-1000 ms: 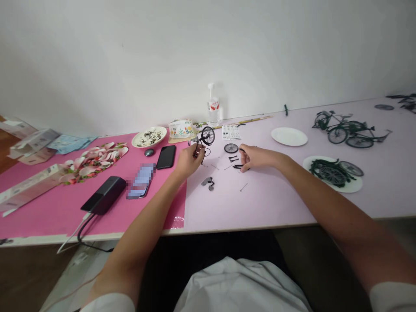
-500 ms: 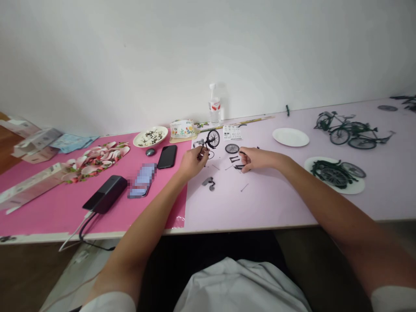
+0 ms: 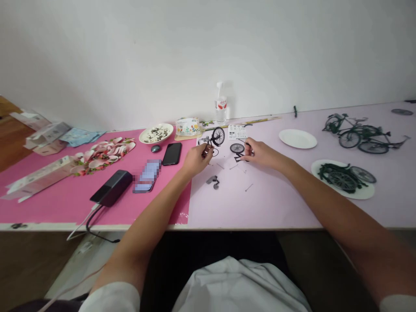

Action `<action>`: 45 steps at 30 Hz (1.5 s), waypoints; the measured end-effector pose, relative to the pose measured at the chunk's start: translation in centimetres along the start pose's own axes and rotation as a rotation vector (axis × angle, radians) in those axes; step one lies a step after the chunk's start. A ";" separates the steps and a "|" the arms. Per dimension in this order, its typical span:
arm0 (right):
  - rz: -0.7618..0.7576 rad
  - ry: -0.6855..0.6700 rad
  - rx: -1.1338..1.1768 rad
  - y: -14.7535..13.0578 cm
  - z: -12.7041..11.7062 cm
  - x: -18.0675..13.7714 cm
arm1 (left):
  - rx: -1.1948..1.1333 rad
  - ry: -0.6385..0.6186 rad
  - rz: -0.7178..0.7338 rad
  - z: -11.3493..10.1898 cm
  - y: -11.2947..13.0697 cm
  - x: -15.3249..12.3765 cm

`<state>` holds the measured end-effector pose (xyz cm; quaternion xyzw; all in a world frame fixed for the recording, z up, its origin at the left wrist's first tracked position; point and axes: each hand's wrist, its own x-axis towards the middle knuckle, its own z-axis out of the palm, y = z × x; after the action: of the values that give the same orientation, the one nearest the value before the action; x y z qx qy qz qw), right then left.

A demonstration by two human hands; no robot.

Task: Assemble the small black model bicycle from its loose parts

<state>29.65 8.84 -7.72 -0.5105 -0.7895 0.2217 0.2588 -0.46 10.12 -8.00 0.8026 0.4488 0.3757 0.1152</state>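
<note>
My left hand point(image 3: 196, 158) is closed on a partly built black model bicycle point(image 3: 212, 141), held just above the table with its spoked wheel pointing up. My right hand point(image 3: 260, 153) rests on the lilac table top point(image 3: 276, 199) with its fingers curled over small black parts point(image 3: 239, 159); what they pinch is too small to name. A loose black wheel point(image 3: 237, 148) lies just left of that hand. Grey parts point(image 3: 212, 181) and thin metal pins point(image 3: 248, 187) lie in front of both hands.
On the pink mat point(image 3: 65, 203) lie a black phone point(image 3: 172, 153), a second phone point(image 3: 147, 175), a power bank point(image 3: 111, 187) with cable, and a bowl point(image 3: 156, 133). A bottle point(image 3: 220, 105) stands at the wall. To the right are green model bicycles point(image 3: 357, 132), an empty plate point(image 3: 297, 138) and a plate of green parts point(image 3: 342, 177).
My left hand has carried the model bicycle to the right, towards my right hand. The right hand has moved up beside the loose wheel. The camera has shifted slightly.
</note>
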 end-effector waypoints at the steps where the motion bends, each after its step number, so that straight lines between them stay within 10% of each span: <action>1: 0.002 0.007 -0.007 -0.1 0.0 0.0 | -0.002 -0.001 0.006 0.0 0.0 0.0; 12: 0.120 -0.138 -0.114 0.9 -0.9 -0.1 | 0.028 -0.008 0.048 -0.1 -0.1 -0.1; 18: 0.070 0.007 -0.082 0.3 -0.8 -0.1 | 0.054 -0.017 0.037 -0.2 0.3 -0.1; 36: -0.368 -0.205 0.190 -7.7 8.6 -3.4 | 0.015 -0.023 -0.007 0.2 -0.1 0.0; 45: -0.294 -0.066 0.328 -7.3 7.9 -3.2 | -0.147 -0.028 -0.063 0.7 0.3 -0.2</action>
<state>20.65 2.45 -9.86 -0.3336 -0.8168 0.3235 0.3420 0.15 9.89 -8.45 0.7828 0.4431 0.3925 0.1920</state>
